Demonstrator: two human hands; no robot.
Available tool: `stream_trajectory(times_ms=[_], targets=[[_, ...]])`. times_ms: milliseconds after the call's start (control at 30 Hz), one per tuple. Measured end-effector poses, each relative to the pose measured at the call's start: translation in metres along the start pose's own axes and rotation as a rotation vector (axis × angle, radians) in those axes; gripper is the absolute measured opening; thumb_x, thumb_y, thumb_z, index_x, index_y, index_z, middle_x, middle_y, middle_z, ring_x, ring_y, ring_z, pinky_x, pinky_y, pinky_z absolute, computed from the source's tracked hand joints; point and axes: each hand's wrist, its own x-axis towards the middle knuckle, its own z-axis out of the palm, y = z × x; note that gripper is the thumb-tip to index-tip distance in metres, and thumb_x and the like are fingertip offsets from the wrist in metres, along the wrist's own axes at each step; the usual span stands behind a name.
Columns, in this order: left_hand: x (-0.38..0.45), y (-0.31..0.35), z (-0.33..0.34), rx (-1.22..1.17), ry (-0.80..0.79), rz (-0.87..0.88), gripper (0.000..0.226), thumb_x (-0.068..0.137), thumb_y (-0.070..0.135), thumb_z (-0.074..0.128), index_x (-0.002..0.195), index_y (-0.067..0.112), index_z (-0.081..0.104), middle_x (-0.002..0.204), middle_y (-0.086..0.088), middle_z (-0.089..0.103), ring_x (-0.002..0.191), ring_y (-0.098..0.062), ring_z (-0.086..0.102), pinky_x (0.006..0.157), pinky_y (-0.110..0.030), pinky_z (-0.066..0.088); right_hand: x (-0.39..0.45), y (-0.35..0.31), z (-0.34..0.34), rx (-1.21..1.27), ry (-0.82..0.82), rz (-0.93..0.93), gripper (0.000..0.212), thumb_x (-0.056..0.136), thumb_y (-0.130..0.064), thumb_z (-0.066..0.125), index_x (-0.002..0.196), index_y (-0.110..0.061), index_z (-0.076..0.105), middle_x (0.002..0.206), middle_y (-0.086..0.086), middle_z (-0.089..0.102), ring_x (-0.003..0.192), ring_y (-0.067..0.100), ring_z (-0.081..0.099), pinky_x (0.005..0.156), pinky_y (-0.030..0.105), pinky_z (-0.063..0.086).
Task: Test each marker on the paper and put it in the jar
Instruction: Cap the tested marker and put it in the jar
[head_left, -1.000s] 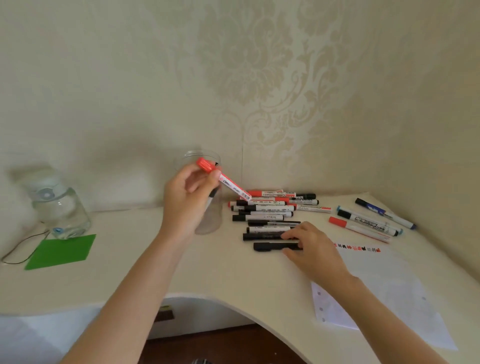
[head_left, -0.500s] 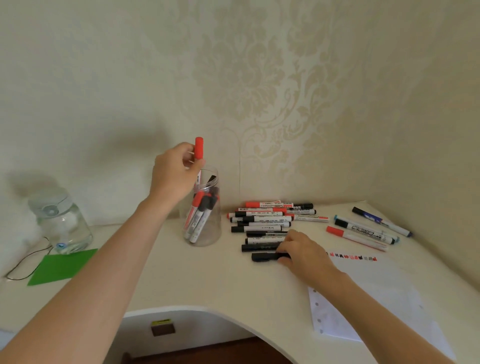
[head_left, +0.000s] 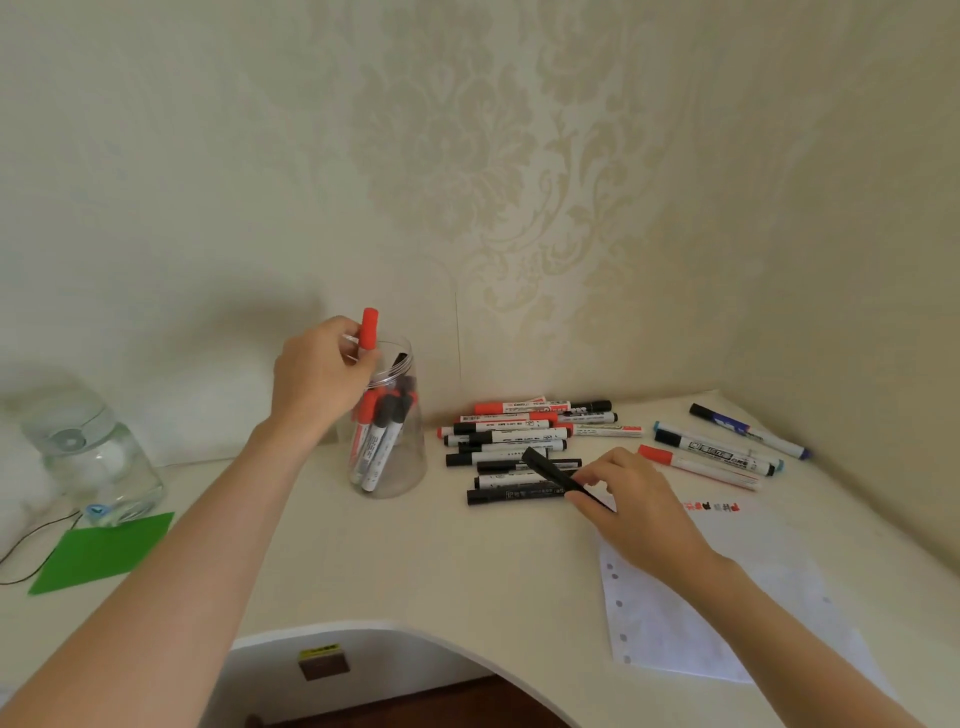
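The left hand (head_left: 322, 379) pinches a red marker (head_left: 369, 330) near its capped top and holds it upright over the mouth of the clear jar (head_left: 389, 457), its lower part behind the fingers and seemingly already inside the rim. The marker's long axis runs nearly straight up and down, in line with the jar's opening, so the coming move looks like a plain release: let it drop among the red and black markers already standing slanted in the jar. The right hand (head_left: 639, 512) is well apart from the jar, low over the tabletop (head_left: 415, 566), with its fingers curled round a black marker (head_left: 553, 474). That marker is tilted, its far end raised toward the upper left above the pile of markers (head_left: 514, 441) lying side by side beside the jar. The paper (head_left: 727, 613) lies just under and to the right of this hand, with a short row of red and black test marks (head_left: 711, 505) near its far edge. So the black marker is nearer the paper than the jar, and I judge it the next to be tried there. A few more markers (head_left: 727, 449) lie apart toward the right corner. At the far left stand a glass bottle (head_left: 98, 462) and a green card (head_left: 104, 551), out of the way.
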Motion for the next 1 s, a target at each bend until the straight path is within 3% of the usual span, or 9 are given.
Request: stream_trajectory(times_ms=[100, 233, 367, 467, 533, 633, 767, 867, 1000], targets=[[-0.005, 0.005, -0.004, -0.115, -0.007, -0.007, 0.024, 0.08, 0.03, 0.073, 0.102, 0.023, 0.067, 0.093, 0.007, 0.072, 0.09, -0.013, 0.067, 0.086, -0.03, 0.05, 0.0, -0.005, 0.003, -0.017, -0.043, 0.016, 0.022, 0.097, -0.039, 0.059, 0.113, -0.027, 0.066, 0.105, -0.013, 0.063, 0.097, 0.011, 0.054, 0.085, 0.032, 0.041], [-0.032, 0.031, 0.008, -0.07, 0.097, 0.405, 0.022, 0.085, 0.02, 0.069, 0.107, 0.017, 0.068, 0.104, 0.004, 0.069, 0.1, -0.018, 0.06, 0.091, -0.032, 0.044, 0.0, -0.014, -0.003, 0.169, -0.088, 0.062, 0.013, 0.098, -0.031, 0.058, 0.108, -0.024, 0.063, 0.08, -0.013, 0.064, 0.059, 0.001, 0.055, 0.055, 0.016, 0.038], [-0.077, 0.054, 0.053, -0.055, -0.412, 0.708, 0.027, 0.096, 0.034, 0.054, 0.116, 0.019, 0.064, 0.11, 0.002, 0.065, 0.105, -0.018, 0.055, 0.091, -0.037, 0.043, -0.002, -0.019, -0.016, 0.333, -0.091, 0.092, 0.011, 0.094, -0.033, 0.066, 0.105, -0.034, 0.07, 0.08, -0.009, 0.067, 0.062, 0.005, 0.059, 0.055, 0.017, 0.045], [-0.11, 0.056, 0.086, 0.151, -0.522, 0.803, 0.036, 0.101, 0.04, 0.043, 0.129, 0.02, 0.053, 0.116, 0.001, 0.062, 0.106, -0.02, 0.053, 0.089, -0.036, 0.042, -0.007, -0.019, -0.025, 0.386, -0.063, 0.125, 0.009, 0.085, -0.033, 0.076, 0.094, -0.034, 0.074, 0.081, -0.011, 0.073, 0.073, 0.001, 0.065, 0.065, 0.017, 0.052], [-0.124, 0.059, 0.096, 0.153, -0.534, 0.806, 0.04, 0.102, 0.042, 0.035, 0.132, 0.02, 0.049, 0.114, 0.001, 0.06, 0.1, -0.02, 0.052, 0.085, -0.036, 0.043, -0.01, -0.017, -0.033, 0.461, -0.029, 0.181, 0.012, 0.079, -0.031, 0.083, 0.088, -0.027, 0.076, 0.078, -0.011, 0.075, 0.073, 0.0, 0.068, 0.068, 0.016, 0.054], [-0.131, 0.069, 0.104, 0.013, -0.575, 0.715, 0.035, 0.105, 0.036, 0.03, 0.132, 0.022, 0.046, 0.117, 0.003, 0.055, 0.103, -0.014, 0.05, 0.085, -0.034, 0.044, -0.015, -0.009, -0.05, 0.677, 0.005, 0.3, 0.016, 0.075, -0.026, 0.086, 0.085, -0.017, 0.077, 0.075, -0.004, 0.076, 0.064, 0.006, 0.067, 0.06, 0.016, 0.052], [-0.142, 0.09, 0.118, -0.151, -0.62, 0.648, 0.029, 0.104, 0.035, 0.03, 0.128, 0.027, 0.045, 0.105, 0.004, 0.057, 0.093, -0.014, 0.054, 0.079, -0.039, 0.047, -0.027, 0.005, -0.056, 1.026, 0.019, 0.427, 0.039, 0.084, -0.039, 0.073, 0.088, 0.0, 0.067, 0.064, 0.006, 0.062, 0.057, 0.015, 0.051, 0.054, 0.024, 0.042], [-0.151, 0.102, 0.137, -0.231, -0.691, 0.663, 0.023, 0.104, 0.041, 0.029, 0.117, 0.036, 0.047, 0.095, 0.007, 0.059, 0.086, -0.014, 0.056, 0.075, -0.04, 0.048, -0.036, 0.016, -0.056, 1.075, 0.016, 0.384, 0.038, 0.088, -0.039, 0.066, 0.082, -0.002, 0.059, 0.058, 0.009, 0.056, 0.052, 0.018, 0.046, 0.051, 0.026, 0.039], [-0.158, 0.117, 0.157, -0.255, -0.751, 0.695, 0.025, 0.104, 0.044, 0.029, 0.121, 0.041, 0.047, 0.097, 0.011, 0.064, 0.087, -0.012, 0.06, 0.075, -0.038, 0.049, -0.05, 0.04, -0.066, 1.108, -0.001, 0.358, 0.03, 0.085, -0.034, 0.065, 0.074, -0.009, 0.053, 0.057, 0.011, 0.055, 0.052, 0.019, 0.044, 0.05, 0.027, 0.036]])
